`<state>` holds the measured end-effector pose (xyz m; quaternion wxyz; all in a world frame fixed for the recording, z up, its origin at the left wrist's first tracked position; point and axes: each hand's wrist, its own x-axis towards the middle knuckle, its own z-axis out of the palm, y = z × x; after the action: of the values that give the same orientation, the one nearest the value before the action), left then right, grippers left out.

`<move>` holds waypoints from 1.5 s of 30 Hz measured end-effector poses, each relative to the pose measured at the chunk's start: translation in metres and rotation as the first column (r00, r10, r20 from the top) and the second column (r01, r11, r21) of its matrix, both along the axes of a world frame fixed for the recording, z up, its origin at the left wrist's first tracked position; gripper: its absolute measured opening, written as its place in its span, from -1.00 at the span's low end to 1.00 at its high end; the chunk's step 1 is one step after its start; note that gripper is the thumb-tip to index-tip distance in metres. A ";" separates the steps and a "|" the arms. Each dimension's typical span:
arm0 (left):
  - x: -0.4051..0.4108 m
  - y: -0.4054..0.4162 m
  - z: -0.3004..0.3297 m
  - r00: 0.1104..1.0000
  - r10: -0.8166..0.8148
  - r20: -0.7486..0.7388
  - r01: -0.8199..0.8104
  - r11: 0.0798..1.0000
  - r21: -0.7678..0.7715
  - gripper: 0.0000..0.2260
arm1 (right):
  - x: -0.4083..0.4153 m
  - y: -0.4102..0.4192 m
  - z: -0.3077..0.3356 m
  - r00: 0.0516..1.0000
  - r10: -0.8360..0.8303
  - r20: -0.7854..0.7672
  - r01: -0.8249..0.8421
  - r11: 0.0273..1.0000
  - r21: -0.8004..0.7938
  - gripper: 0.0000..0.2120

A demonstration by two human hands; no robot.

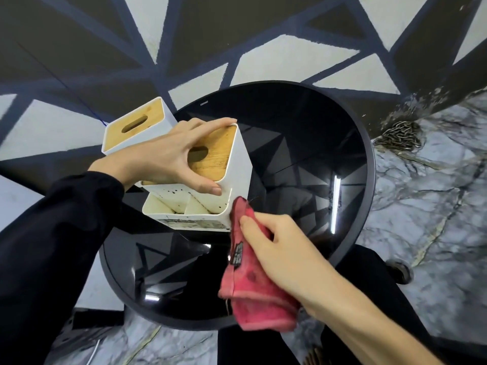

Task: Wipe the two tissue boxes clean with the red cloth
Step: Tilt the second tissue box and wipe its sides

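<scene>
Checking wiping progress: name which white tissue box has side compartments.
The near white bamboo-lidded tissue box gripped by the left hand; the far box shows none.

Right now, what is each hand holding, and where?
Left hand grips the near tissue box by its top rim; right hand holds the red cloth, bunched near its upper end.

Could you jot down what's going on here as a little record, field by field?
Surface: round black glass table
Near tissue box: white, wooden lid, dark specks on its front, compartments at its base
Far tissue box: untouched, at the table's far left edge
Left hand: grips the near box from above
Right hand: holds the red cloth, whose tip is at the box's lower right corner
</scene>
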<state>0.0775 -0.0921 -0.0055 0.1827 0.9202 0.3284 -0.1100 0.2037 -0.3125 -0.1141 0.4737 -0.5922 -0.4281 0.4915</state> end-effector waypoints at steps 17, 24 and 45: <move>0.001 -0.005 0.000 1.000 0.019 0.011 -0.019 1.000 -0.009 0.06 | 0.030 0.057 0.006 0.993 -0.104 0.064 0.103 0.995 0.018 -0.59; 0.001 -0.005 0.000 1.000 0.010 -0.016 -0.010 1.000 0.003 0.07 | -0.008 -0.002 0.018 0.993 -0.074 0.089 0.066 0.994 0.082 -0.58; 0.000 -0.002 -0.001 1.000 0.011 0.001 -0.011 1.000 -0.010 0.07 | 0.009 0.024 0.011 0.980 -0.112 0.162 0.085 0.982 0.167 -0.60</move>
<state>0.0777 -0.0943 -0.0065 0.1879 0.9175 0.3328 -0.1101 0.2125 -0.2888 -0.1030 0.5050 -0.6129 -0.4750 0.3792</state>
